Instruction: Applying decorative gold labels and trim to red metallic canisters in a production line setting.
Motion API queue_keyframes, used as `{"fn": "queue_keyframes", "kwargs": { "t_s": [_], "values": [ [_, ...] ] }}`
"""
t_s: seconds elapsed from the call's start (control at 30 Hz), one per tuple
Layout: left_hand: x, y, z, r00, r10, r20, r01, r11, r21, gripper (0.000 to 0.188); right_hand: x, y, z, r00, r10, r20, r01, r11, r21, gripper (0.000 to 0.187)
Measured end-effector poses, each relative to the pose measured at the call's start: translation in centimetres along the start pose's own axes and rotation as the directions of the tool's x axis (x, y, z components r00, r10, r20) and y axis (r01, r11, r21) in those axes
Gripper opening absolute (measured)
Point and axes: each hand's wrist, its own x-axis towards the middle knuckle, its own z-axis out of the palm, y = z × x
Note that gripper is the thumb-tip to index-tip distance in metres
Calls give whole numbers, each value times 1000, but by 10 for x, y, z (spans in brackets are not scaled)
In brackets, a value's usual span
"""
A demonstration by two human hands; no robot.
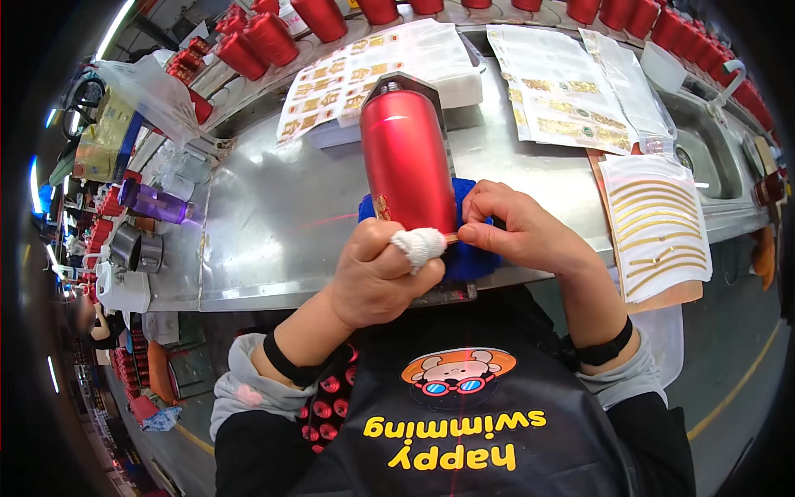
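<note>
A red metallic cylinder (406, 157), shaped like a bottle, lies on its side in a dark holder (442, 137), its near end toward me. My left hand (373, 269) is closed against that end, with white knit cloth (419, 247) bunched around a bent finger. Between thumb and forefinger, my right hand (517, 228) pinches the end of a thin gold strip (450, 238) at the cylinder's near rim. The rest of this strip is hidden by my left hand. Under the cylinder and my hands lies a blue cloth (474, 263).
To the right, a white sheet (658, 224) carries several curved gold strips. Gold-printed sheets (563, 95) and a sheet of gold stickers (348, 79) lie farther back. A sink (704, 141) is at the far right, a purple bottle (156, 201) at left. Red cups (319, 18) line the back.
</note>
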Motion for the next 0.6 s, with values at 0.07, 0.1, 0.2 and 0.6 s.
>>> {"fn": "queue_keyframes", "kwargs": {
  "t_s": [0.07,0.1,0.2,0.6],
  "values": [
    [7,-1,0,992,98,73,-96,995,-22,24,-2,3,1,999,-32,-18,32,999,2,26],
    [11,0,1,988,118,97,-117,993,-11,24,-2,2,1,999,-32,-18,32,999,2,26],
    [4,-3,1,993,108,38,-106,993,-55,25,-2,-1,0,999,-22,-26,22,1000,-17,26],
    [9,-1,1,988,139,74,-138,990,-17,25,-1,-1,5,998,-45,-49,44,999,-15,25]
  ]
}}
